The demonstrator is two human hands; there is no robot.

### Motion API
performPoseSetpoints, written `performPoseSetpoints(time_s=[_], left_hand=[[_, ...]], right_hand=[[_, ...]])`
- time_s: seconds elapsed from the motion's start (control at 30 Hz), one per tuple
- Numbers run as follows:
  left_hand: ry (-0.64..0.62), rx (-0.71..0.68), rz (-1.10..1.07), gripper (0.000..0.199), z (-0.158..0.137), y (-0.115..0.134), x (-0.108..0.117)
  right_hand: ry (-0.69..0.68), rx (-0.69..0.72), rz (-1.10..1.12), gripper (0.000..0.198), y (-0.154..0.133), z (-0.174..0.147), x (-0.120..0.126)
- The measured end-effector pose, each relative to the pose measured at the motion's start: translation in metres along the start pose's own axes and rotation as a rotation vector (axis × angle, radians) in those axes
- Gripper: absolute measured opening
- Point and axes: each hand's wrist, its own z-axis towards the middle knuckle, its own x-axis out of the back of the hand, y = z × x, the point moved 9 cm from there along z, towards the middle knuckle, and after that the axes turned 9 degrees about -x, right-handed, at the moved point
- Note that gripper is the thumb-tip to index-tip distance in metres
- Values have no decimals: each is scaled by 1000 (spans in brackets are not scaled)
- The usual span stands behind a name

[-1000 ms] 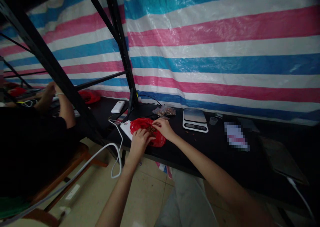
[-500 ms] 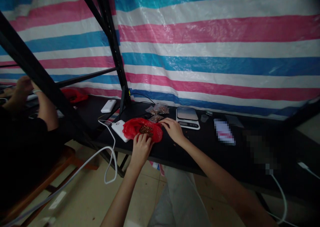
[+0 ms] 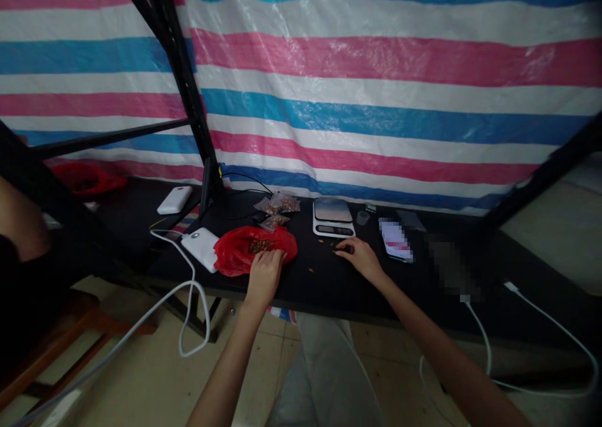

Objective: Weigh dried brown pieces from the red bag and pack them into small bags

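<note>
Red bag [image 3: 232, 251]: left of scale [image 3: 333, 211]; probably light, soft; take its rim.
Left hand [image 3: 266, 273]: your fingers curl at its near rim, grip unclear.
Right hand [image 3: 361, 258]: bent near bits [image 3: 321, 241], pinch unclear.

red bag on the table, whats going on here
A person has the left hand at the near rim of an open red bag with small brown pieces inside. The right hand is low over the table, just in front of the scale, near a few loose pieces; whether it holds one is too small to tell. Small clear bags of brownish pieces lie behind the red bag.
</note>
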Motion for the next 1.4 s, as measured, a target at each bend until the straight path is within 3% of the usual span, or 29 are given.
performPoseSetpoints(time_s=[0.3, 0.4, 0.6, 0.67, 0.77, 0.87, 1.1, 1.4], left_hand=[[36, -18, -15, 18, -4, 0, 0], [111, -2, -26, 15, -6, 0, 11], [349, 80, 77, 18, -10, 9, 39], [282, -5, 45, 19, 5, 29, 32], [13, -161, -103, 20, 35, 65, -1], [-102, -181, -165, 23, 58, 83, -29], [-216, -266, -165, 32, 73, 79, -79], [-257, -215, -270, 28, 56, 67, -79]], right_hand=[[49, 13, -29, 18, -15, -3, 0], [77, 36, -41, 9, -17, -3, 0], [177, -35, -52, 13, 8, 0, 16], [204, -16, -93, 15, 10, 2, 20], [210, 55, -173, 18, 4, 4, 19], [196, 123, -241, 22, -5, 3, 13], [187, 216, -389, 25, -19, -1, 6], [227, 198, -372, 23, -20, -3, 12]])
